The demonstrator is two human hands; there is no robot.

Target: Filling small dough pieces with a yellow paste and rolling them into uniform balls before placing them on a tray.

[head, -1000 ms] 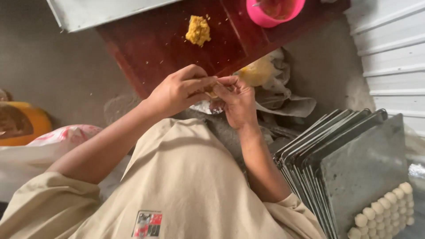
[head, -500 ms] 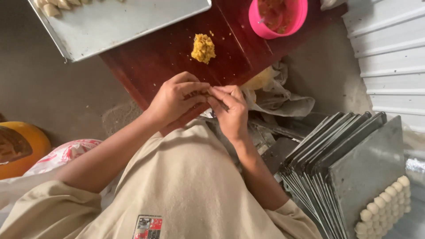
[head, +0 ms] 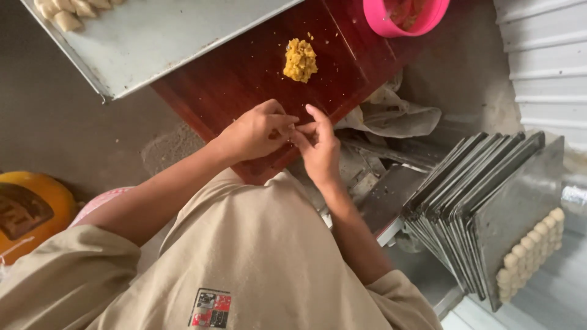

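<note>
Since the earlier frame your view has tipped toward the far side, so more of the metal tray shows and your hands sit lower in the picture. Your left hand and right hand meet fingertip to fingertip over the near edge of the dark red board. Both sets of fingers are curled and pinched on a small pale piece between them, mostly hidden, so you cannot tell what it is.

To the right, a stack of metal trays leans upright, with pale dough pieces lined along one. Farther on the board lies a yellow filling heap. At the far edge, a pink bowl is cut off by the frame. Grey concrete floor lies to the left.
</note>
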